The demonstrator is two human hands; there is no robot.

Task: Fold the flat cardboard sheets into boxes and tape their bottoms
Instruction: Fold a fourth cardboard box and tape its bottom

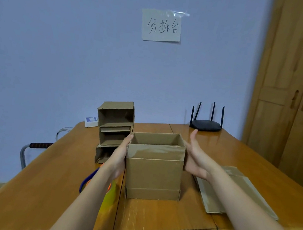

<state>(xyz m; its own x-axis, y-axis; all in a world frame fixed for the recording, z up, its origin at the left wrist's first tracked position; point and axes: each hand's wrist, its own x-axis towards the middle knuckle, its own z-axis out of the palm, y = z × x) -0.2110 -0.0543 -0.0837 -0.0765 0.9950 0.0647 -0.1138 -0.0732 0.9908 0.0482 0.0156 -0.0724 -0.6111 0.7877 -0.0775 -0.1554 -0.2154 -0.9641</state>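
The box (154, 169) stands upright on the table (163, 217), right between the two hands. The left hand (119, 156) lies flat on one side, fingers straight. The right hand (196, 158) presses the other side, fingers straight too. It looks light and a bit bendy, so hold both walls gently.

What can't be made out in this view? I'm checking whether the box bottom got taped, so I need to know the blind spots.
- Bottom of the held box, head view: faces away, tape unknown.
- Left hand and right hand palms: hidden against the box sides.
- Tape dispenser: mostly covered by the left forearm.
- Flat sheets: partly under the right arm, count unclear.
- Lowest box in the stack: behind the left hand.
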